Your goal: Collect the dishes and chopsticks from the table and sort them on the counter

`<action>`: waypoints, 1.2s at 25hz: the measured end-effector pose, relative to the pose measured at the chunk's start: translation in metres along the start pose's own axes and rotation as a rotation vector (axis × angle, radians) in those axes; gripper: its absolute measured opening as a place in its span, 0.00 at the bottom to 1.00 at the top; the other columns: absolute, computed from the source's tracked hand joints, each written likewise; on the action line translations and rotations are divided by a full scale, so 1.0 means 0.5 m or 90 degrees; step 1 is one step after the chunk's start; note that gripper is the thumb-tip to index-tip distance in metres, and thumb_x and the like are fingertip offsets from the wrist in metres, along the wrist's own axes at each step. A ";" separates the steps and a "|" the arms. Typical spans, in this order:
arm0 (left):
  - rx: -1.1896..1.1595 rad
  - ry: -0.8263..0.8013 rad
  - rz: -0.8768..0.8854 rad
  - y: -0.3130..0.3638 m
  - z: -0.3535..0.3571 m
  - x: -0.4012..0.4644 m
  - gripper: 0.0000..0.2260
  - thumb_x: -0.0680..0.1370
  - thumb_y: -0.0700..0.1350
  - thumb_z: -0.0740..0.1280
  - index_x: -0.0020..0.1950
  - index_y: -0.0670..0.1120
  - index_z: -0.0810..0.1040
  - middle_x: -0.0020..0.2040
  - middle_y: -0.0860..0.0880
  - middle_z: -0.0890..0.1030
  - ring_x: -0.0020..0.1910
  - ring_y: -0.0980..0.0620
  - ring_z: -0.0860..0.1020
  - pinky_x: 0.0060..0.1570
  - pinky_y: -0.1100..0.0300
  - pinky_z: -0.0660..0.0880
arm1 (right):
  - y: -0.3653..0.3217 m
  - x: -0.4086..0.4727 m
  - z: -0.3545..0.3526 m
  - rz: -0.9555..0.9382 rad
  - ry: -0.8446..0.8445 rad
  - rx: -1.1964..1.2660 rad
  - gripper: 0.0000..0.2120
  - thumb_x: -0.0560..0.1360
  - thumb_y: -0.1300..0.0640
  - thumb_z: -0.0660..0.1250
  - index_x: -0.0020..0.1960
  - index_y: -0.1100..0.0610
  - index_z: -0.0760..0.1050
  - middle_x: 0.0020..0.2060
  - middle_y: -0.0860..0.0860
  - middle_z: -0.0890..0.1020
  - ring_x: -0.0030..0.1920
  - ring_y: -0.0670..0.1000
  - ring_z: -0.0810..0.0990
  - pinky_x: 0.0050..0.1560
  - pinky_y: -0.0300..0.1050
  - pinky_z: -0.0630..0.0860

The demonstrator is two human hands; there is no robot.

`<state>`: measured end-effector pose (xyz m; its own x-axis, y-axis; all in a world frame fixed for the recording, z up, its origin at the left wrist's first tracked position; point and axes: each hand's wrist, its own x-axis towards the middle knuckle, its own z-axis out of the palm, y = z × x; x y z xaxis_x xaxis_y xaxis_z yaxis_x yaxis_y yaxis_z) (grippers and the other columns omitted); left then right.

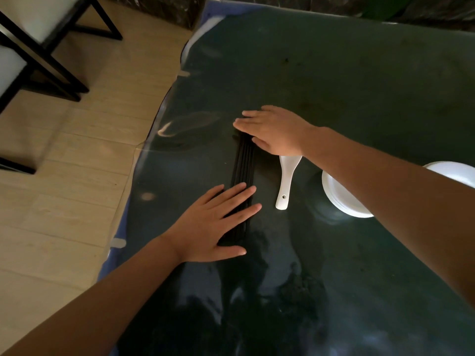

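Several black chopsticks (243,165) lie side by side in a bundle on the dark glossy table (334,86), running away from me. My left hand (213,224) rests flat on their near end, fingers spread. My right hand (273,131) lies flat over their far end, fingers together and pointing left. Neither hand grips anything. A white spoon (285,183) lies just right of the chopsticks, its bowl partly under my right wrist. Stacked white plates (341,199) sit further right, partly hidden by my right forearm.
The table's left edge (144,155) curves beside a pale tiled floor (64,188). Black-framed chairs (38,47) with white seats stand at the upper left. A dark marbled wall (167,9) runs along the far side.
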<state>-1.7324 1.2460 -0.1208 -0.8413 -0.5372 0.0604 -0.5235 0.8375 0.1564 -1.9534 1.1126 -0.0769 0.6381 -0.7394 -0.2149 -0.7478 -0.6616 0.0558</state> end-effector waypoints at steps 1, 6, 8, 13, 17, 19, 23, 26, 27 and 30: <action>0.013 -0.019 0.011 -0.002 0.001 -0.008 0.33 0.75 0.66 0.52 0.76 0.52 0.53 0.77 0.46 0.54 0.76 0.48 0.51 0.73 0.49 0.48 | 0.000 -0.006 0.007 0.018 -0.013 0.004 0.25 0.80 0.51 0.51 0.76 0.52 0.50 0.76 0.47 0.56 0.76 0.49 0.50 0.73 0.55 0.51; 0.067 -0.097 0.050 -0.004 0.000 -0.029 0.30 0.77 0.64 0.50 0.75 0.52 0.54 0.76 0.46 0.55 0.76 0.47 0.52 0.71 0.42 0.50 | -0.002 -0.029 0.029 0.024 -0.085 0.002 0.25 0.81 0.46 0.45 0.76 0.47 0.44 0.77 0.46 0.48 0.76 0.47 0.45 0.73 0.56 0.42; 0.051 -0.100 0.039 -0.002 -0.001 -0.029 0.29 0.77 0.63 0.52 0.74 0.50 0.58 0.76 0.45 0.55 0.76 0.46 0.52 0.71 0.44 0.51 | -0.003 -0.026 0.026 0.027 -0.063 0.034 0.24 0.81 0.48 0.48 0.75 0.48 0.48 0.77 0.48 0.51 0.76 0.48 0.48 0.74 0.54 0.45; 0.048 -0.086 0.013 0.004 0.004 -0.029 0.28 0.77 0.60 0.56 0.72 0.47 0.63 0.76 0.43 0.57 0.75 0.46 0.54 0.71 0.47 0.54 | -0.001 -0.024 0.026 0.006 -0.041 0.061 0.24 0.80 0.52 0.55 0.74 0.46 0.54 0.76 0.52 0.55 0.75 0.52 0.54 0.72 0.51 0.56; 0.038 -0.078 -0.010 0.010 0.003 -0.030 0.28 0.76 0.60 0.57 0.72 0.46 0.63 0.75 0.43 0.56 0.75 0.46 0.54 0.71 0.47 0.51 | 0.002 -0.026 0.033 0.024 -0.030 0.095 0.22 0.80 0.53 0.56 0.73 0.46 0.58 0.76 0.51 0.56 0.74 0.54 0.57 0.70 0.52 0.61; 0.018 -0.067 -0.022 0.013 0.002 -0.031 0.29 0.76 0.59 0.58 0.73 0.46 0.62 0.76 0.44 0.55 0.75 0.47 0.54 0.70 0.49 0.51 | -0.001 -0.023 0.033 0.023 -0.022 0.091 0.22 0.79 0.54 0.57 0.72 0.46 0.59 0.76 0.51 0.57 0.74 0.55 0.59 0.69 0.53 0.62; 0.002 -0.068 -0.046 0.025 0.001 -0.035 0.30 0.75 0.59 0.58 0.73 0.45 0.60 0.75 0.45 0.58 0.74 0.50 0.55 0.69 0.52 0.54 | -0.003 -0.022 0.032 0.014 -0.005 0.075 0.22 0.79 0.54 0.57 0.73 0.48 0.60 0.75 0.53 0.59 0.75 0.54 0.57 0.70 0.52 0.61; -0.007 -0.071 -0.062 0.026 -0.002 -0.033 0.30 0.75 0.58 0.58 0.73 0.46 0.59 0.75 0.45 0.59 0.74 0.51 0.54 0.69 0.51 0.52 | -0.008 -0.026 0.030 0.010 -0.007 0.038 0.23 0.79 0.54 0.57 0.73 0.49 0.59 0.75 0.54 0.59 0.74 0.55 0.57 0.71 0.51 0.60; -0.016 -0.075 -0.058 0.031 -0.006 -0.036 0.30 0.75 0.58 0.59 0.74 0.47 0.58 0.76 0.46 0.58 0.74 0.51 0.53 0.70 0.51 0.50 | -0.013 -0.031 0.022 0.012 -0.010 0.030 0.23 0.79 0.53 0.57 0.74 0.49 0.58 0.75 0.54 0.60 0.74 0.55 0.57 0.70 0.51 0.59; -0.046 -0.045 -0.094 0.037 -0.036 -0.018 0.29 0.76 0.58 0.58 0.74 0.49 0.57 0.76 0.48 0.58 0.75 0.50 0.55 0.72 0.51 0.50 | -0.024 -0.060 -0.010 0.027 0.018 0.033 0.23 0.79 0.53 0.57 0.73 0.51 0.60 0.71 0.54 0.67 0.72 0.55 0.64 0.69 0.52 0.63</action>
<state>-1.7321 1.2644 -0.1006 -0.7648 -0.6432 -0.0381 -0.6332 0.7394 0.2288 -1.9626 1.1422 -0.0663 0.6096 -0.7707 -0.1855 -0.7827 -0.6223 0.0130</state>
